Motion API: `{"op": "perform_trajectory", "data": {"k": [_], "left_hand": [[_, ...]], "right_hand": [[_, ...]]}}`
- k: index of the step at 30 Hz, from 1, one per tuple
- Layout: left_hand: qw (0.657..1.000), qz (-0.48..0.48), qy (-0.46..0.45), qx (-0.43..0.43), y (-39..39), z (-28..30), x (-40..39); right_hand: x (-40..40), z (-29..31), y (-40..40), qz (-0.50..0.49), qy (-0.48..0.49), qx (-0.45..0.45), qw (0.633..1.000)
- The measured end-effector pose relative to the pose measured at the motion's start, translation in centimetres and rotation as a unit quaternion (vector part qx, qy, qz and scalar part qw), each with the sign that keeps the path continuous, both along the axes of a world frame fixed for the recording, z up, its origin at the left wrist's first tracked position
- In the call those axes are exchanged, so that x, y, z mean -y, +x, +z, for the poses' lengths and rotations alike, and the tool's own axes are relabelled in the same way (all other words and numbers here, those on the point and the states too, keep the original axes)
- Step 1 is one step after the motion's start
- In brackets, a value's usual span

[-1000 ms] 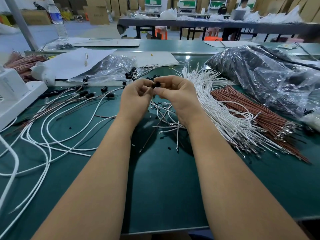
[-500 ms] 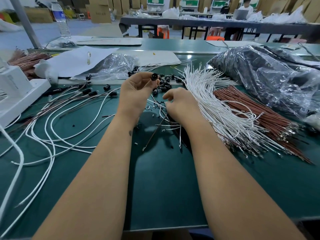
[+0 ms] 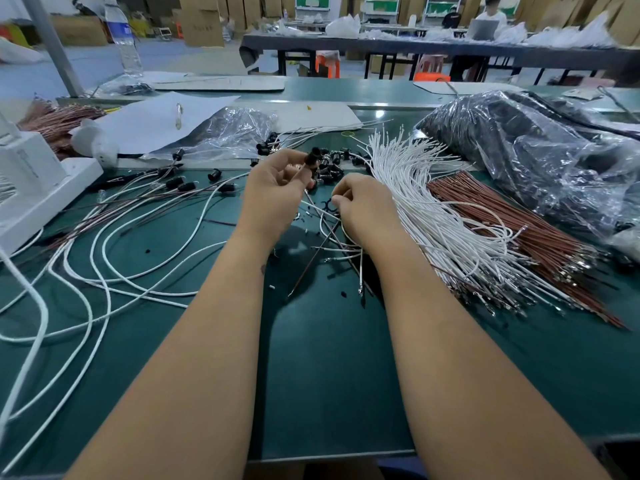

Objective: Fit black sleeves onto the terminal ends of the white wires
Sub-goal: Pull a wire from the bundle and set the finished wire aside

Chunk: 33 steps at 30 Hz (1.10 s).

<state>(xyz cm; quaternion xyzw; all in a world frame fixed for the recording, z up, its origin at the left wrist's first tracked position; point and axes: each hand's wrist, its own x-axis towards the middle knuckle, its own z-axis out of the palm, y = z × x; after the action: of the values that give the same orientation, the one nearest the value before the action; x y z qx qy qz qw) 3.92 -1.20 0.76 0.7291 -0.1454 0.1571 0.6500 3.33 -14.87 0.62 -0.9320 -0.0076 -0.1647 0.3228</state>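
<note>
Over the green table (image 3: 311,375), our left hand (image 3: 273,192) pinches a black sleeve (image 3: 312,157); right of it, our right hand (image 3: 363,206) pinches a white wire (image 3: 325,223).

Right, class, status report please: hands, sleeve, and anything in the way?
Left hand pinches black sleeve, raised. Right hand picks among loose white wires on the table. Nothing blocking.

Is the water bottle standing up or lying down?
Standing up. The bottle rises straight from the far left of the bench, with its base down by the plastic wrap; its cap runs out of the frame's top.
</note>
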Motion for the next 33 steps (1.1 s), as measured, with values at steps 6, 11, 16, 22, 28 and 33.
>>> {"op": "perform_trajectory", "data": {"k": [6,11,16,22,28,33], "left_hand": [[0.985,0.019,0.169,-0.027,-0.1,-0.5,0.3],[0.978,0.011,0.204,-0.047,0.0,-0.8,0.4],[0.976,0.029,0.212,-0.051,0.3,-1.0,0.2],[0.981,0.019,0.186,-0.046,0.3,-1.1,0.3],[0.985,0.018,0.168,-0.037,0.2,-1.0,0.2],[0.987,0.021,0.159,-0.029,0.3,-1.0,0.3]], "right_hand": [[0.3,0.5,0.2,-0.005,0.147,0.044,0.988],[0.4,0.9,0.2,0.044,0.409,0.043,0.911],[0.5,0.9,0.2,0.086,0.497,0.024,0.863],[0.4,1.0,0.1,0.079,0.485,0.012,0.871],[0.3,1.1,0.0,0.076,0.454,0.002,0.888],[0.5,0.9,-0.1,0.059,0.409,0.006,0.911]]}}
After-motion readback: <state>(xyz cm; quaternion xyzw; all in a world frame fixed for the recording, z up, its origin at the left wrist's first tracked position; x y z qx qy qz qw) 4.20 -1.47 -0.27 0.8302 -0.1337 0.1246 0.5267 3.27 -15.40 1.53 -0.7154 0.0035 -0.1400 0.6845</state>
